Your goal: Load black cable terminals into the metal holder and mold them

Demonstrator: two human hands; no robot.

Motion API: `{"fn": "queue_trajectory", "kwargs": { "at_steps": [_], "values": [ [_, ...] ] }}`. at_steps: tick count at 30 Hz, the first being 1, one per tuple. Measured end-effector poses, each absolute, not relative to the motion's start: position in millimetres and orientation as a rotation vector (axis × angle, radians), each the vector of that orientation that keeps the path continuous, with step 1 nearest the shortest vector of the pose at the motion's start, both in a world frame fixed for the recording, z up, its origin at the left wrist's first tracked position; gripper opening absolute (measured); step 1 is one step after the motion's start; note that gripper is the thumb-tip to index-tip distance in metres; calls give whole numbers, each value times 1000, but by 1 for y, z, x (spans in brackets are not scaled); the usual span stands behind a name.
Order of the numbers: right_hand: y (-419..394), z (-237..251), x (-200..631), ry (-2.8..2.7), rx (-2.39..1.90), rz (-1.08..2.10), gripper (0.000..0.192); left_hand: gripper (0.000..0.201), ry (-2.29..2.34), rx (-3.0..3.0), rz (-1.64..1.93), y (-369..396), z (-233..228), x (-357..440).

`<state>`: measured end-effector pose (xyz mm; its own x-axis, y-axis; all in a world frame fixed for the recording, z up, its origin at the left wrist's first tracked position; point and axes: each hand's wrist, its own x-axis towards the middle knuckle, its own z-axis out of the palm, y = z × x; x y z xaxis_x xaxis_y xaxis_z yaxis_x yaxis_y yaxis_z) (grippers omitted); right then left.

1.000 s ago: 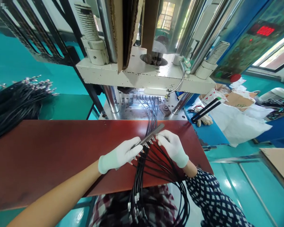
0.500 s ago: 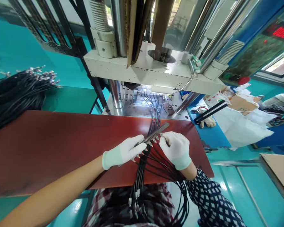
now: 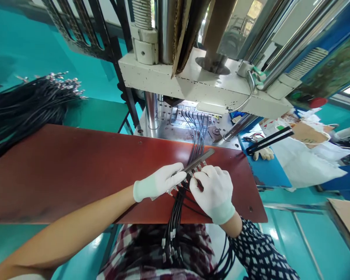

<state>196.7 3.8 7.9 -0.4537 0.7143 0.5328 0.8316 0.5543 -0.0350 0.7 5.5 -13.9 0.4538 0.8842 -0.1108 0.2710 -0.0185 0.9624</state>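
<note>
Both my hands wear white gloves over the red-brown work board (image 3: pixel 76 171). My left hand (image 3: pixel 160 181) grips a thin dark metal bar (image 3: pixel 202 158) that lies slanted on the board, with a row of metal cable terminals along it. My right hand (image 3: pixel 214 190) is closed over the terminals and black cables (image 3: pixel 177 217) just below the bar. The cables run down off the board's near edge into my lap. Other dark cables (image 3: pixel 200 132) lead from the bar up into the lit mould of the press (image 3: pixel 192 83).
A large bundle of black cables with metal ends (image 3: pixel 26 105) lies at the left. The press's steel columns (image 3: pixel 151 112) stand behind the board. At the right are a blue bench (image 3: pixel 268 171), a white bag (image 3: pixel 303 159), black rods (image 3: pixel 270 140) and a spare glove (image 3: pixel 264 153).
My right hand has slid left and down along the bar, from its far end to over the terminals near my left hand. The view has shifted, so the board and press sit further right.
</note>
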Motion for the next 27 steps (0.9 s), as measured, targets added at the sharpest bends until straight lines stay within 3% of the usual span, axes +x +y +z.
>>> {"fn": "queue_trajectory", "kwargs": {
  "at_steps": [4, 14, 19, 27],
  "values": [
    [6, 5, 194, -2291, -1236, -314, 19, 40, 1030, 1578, 677, 6, -15, 1],
    [7, 18, 215, -2284, -1301, -350, 7, 43, 984, 1419, 654, 3, -17, 1],
    [16, 16, 209, -2280, -1326, -328, 18, 42, 981, 1440, 676, 4, -16, 0],
    [-7, 24, 198, -2428, -1263, -205, 9, 43, 997, 1427, 692, 4, -10, 2]
  ]
}}
